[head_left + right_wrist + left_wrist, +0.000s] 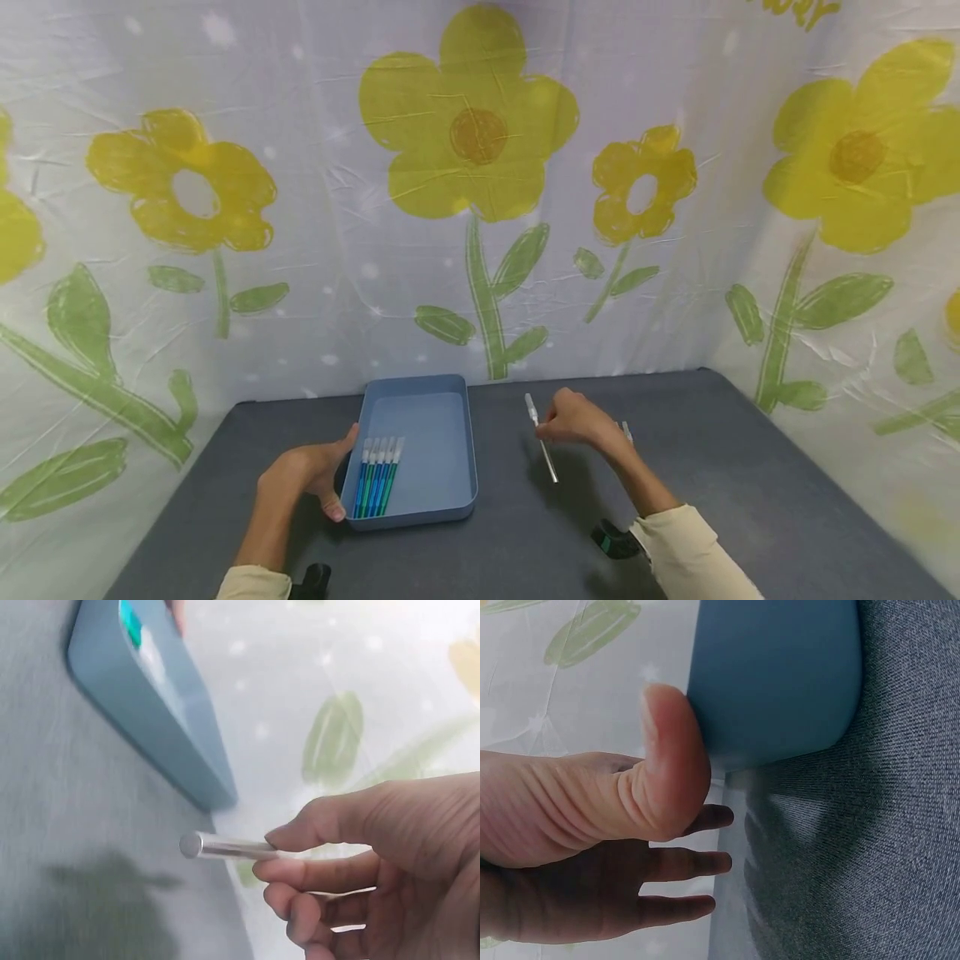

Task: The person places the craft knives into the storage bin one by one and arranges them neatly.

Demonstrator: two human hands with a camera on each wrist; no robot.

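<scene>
Pale-capped silver pen point(550, 463) held over the table point(750, 467), right of the tray point(438, 454).
We judged it light, stiff and slick, best held mid-barrel; our right hand point(579, 418) pinched it there between thumb and index finger, both ends jutting clear. Our left hand point(306, 472) touched the tray, fingers apart.

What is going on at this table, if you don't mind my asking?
A person's right hand pinches a pale, silvery pen-like stick, held up off the dark grey table to the right of a blue-grey tray. Their left hand is at the tray's left side, thumb against its wall. Inside, a row of blue and green sticks with pale tops lies in the near left part. Another pale item shows beside the right wrist, mostly hidden.
</scene>
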